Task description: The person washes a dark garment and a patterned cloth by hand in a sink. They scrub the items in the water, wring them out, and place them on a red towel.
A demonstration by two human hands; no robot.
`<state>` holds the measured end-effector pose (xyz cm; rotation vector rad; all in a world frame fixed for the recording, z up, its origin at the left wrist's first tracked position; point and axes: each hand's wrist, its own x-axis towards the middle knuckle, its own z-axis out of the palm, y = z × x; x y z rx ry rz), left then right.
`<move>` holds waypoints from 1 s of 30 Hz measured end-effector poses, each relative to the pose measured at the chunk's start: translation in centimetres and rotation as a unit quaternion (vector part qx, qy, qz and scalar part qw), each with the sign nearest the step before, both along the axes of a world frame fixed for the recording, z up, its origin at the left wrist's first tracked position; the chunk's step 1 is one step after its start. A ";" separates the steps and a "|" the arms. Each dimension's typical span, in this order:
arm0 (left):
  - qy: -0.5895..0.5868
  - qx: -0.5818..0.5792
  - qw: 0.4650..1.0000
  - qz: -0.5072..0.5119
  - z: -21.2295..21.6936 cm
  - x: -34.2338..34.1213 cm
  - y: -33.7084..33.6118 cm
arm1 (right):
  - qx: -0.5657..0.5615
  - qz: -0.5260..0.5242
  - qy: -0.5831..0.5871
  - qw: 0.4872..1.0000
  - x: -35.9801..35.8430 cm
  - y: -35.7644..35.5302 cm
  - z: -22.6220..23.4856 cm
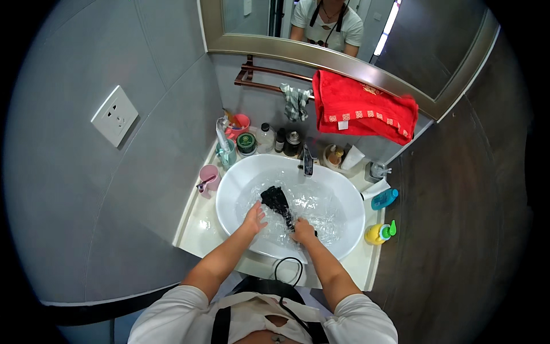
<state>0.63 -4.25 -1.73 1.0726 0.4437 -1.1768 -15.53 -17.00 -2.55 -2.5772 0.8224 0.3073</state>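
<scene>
White basin (228, 198) holds water (315, 203); left hand (254, 219) empty, half-open; right hand (303, 230) grips black cloth (275, 199).

A bunched, soft-looking piece of black cloth (275, 198) lies diagonally in rippling clear water (312, 202) near the middle of a glossy white oval basin (230, 182); its broad, crumpled end points up and left, toward the far side; from there it narrows into a thin, twisted length running down and right, held at that end; a small dark bit shows beyond the grip; bright glints break up the water's surface.
</scene>
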 end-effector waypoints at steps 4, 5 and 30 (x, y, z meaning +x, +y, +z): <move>-0.002 0.034 0.999 -0.011 -2.1 -0.3 -0.5 | -0.030 -0.052 0.012 0.998 0.6 0.3 -1.2; -0.002 0.042 0.999 -0.021 -2.7 -0.5 -0.7 | -0.035 -0.077 0.012 0.996 1.0 0.8 -1.0; 0.044 -0.176 0.983 0.000 6.7 -4.7 -6.4 | 0.239 -0.206 -0.422 0.850 -2.2 2.2 12.9</move>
